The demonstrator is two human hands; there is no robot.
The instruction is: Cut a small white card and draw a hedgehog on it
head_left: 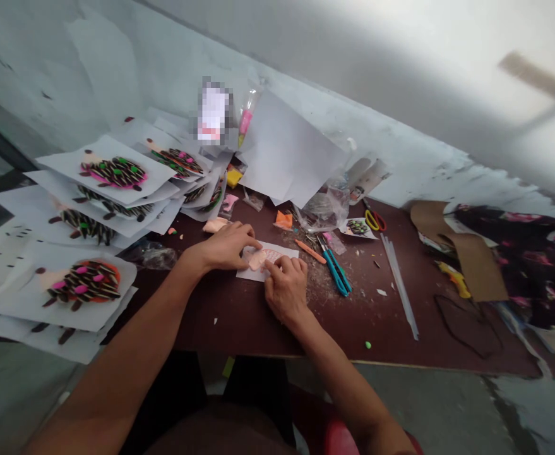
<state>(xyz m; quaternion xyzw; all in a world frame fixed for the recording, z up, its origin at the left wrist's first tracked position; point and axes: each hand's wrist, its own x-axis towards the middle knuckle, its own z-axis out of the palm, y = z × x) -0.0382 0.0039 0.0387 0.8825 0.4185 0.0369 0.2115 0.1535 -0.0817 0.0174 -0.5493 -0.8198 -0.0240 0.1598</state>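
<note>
A small white card (246, 274) lies on the dark red table, with a flat piece of peach modelling clay (257, 260) and orange markings on it. My left hand (227, 245) reaches in from the left, its curved fingers holding the card's upper left part beside the clay. From the right, my right hand (286, 284) has its fingers curled in and the tips pressed together at the clay's right edge. What those tips pinch is partly hidden. Beyond my left hand sits a lump of peach clay (216, 224).
Teal-handled cutters (338, 275), an orange craft knife (310, 251) and scissors (375, 220) lie to the right among scraps. Glue sticks (400, 287) lie farther right. Sheets with hedgehog pictures (116, 170) are stacked left. A white sheet (286, 148) leans against the wall.
</note>
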